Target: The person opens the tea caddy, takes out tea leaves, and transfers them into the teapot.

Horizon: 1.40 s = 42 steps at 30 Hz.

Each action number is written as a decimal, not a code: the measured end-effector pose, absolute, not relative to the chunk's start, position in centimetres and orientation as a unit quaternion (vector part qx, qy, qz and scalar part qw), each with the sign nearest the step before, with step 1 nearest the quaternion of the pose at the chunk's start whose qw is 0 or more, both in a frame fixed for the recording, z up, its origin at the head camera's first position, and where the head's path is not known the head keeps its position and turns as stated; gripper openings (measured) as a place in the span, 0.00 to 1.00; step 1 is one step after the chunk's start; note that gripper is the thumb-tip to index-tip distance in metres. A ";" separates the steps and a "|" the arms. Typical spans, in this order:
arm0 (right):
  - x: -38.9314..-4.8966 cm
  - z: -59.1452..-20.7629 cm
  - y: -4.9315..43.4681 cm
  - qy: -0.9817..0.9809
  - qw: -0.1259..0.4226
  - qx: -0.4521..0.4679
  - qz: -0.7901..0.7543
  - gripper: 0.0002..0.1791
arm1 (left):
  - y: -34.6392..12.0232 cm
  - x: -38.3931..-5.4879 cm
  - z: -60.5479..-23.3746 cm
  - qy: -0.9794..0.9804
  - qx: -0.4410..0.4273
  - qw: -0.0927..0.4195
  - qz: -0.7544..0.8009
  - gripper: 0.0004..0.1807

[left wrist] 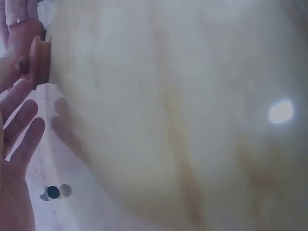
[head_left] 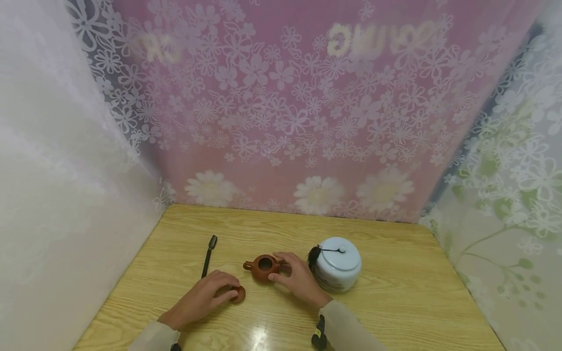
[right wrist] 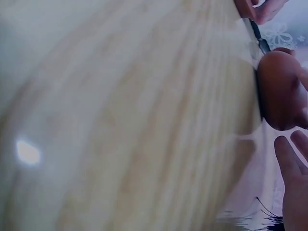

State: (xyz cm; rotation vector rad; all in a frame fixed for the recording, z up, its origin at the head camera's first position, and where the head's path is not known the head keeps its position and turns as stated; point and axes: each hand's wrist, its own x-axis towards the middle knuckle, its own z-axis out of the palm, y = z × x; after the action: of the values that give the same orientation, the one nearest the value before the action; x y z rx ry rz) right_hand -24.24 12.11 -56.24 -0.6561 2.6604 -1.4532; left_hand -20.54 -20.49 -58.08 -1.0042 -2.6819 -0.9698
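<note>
nearest, two pale sleeves (head_left: 351, 329) reach in over the wood-grained worktop (head_left: 404, 292), whose near edge lies outside the head view. the left hand (head_left: 202, 297) grasps a small reddish-brown lid (head_left: 239, 296) with thumb and forefinger at its knob, the other fingers spread; whether the lid touches the worktop i cannot tell. just beyond, a little left of midway between the side edges, sits the matching teapot (head_left: 258, 274), upright, its mouth uncovered. the right hand (head_left: 300, 279) has its grip on the teapot's right side, thumb nearer the worktop's near edge and forefinger on the far side. towards the right edge, near that hand, stands a pale lidded jar (head_left: 338, 273) with a black tassel (head_left: 313, 258). a dark slim tool (head_left: 208, 256) lies towards the left edge, its broader end pointing to the far edge; behind that edge rises a pink flowered backdrop (head_left: 281, 122).
</note>
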 end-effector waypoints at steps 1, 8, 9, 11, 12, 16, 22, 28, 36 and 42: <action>-24.2 -56.0 12.2 0.854 0.018 -0.210 -0.475 0.37 | -20.4 -20.6 -58.0 -0.887 -0.328 0.060 -0.320 0.12; -24.3 -54.2 12.6 0.847 0.006 -0.216 -0.485 0.33 | -19.6 -21.2 -56.5 -0.890 -0.312 0.063 -0.327 0.11; -24.3 -53.9 12.7 0.847 0.003 -0.217 -0.486 0.33 | -19.4 -21.3 -56.3 -0.889 -0.309 0.060 -0.331 0.12; -24.3 -53.2 12.8 0.845 -0.004 -0.221 -0.488 0.33 | -18.9 -21.6 -55.7 -0.890 -0.302 0.048 -0.339 0.12; -24.3 -52.9 12.9 0.844 -0.011 -0.223 -0.487 0.33 | -18.6 -21.8 -55.4 -0.889 -0.299 0.044 -0.342 0.13; -24.4 -51.4 13.2 0.848 -0.030 -0.230 -0.476 0.34 | -17.6 -22.6 -54.2 -0.886 -0.302 0.035 -0.351 0.14; -24.2 -49.0 14.2 0.871 -0.025 -0.227 -0.436 0.34 | -15.9 -23.8 -52.7 -0.880 -0.329 0.050 -0.339 0.16; -24.4 -47.1 16.2 0.872 -0.033 -0.244 -0.423 0.35 | -13.9 -24.5 -50.7 -0.885 -0.337 0.041 -0.317 0.16; -25.2 -45.6 20.3 0.874 -0.078 -0.242 -0.414 0.34 | -11.2 -25.5 -48.8 -0.889 -0.348 0.042 -0.293 0.17; -25.6 -44.9 22.9 0.873 -0.080 -0.214 -0.430 0.35 | -9.7 -26.4 -47.6 -0.889 -0.360 0.048 -0.279 0.19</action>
State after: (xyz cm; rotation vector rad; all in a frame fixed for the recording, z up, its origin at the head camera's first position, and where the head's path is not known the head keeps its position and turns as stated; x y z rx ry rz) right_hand -25.59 22.93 -44.91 -0.7086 2.8924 -1.4252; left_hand -26.38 -9.68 -47.61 -1.0975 -2.7103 -0.8495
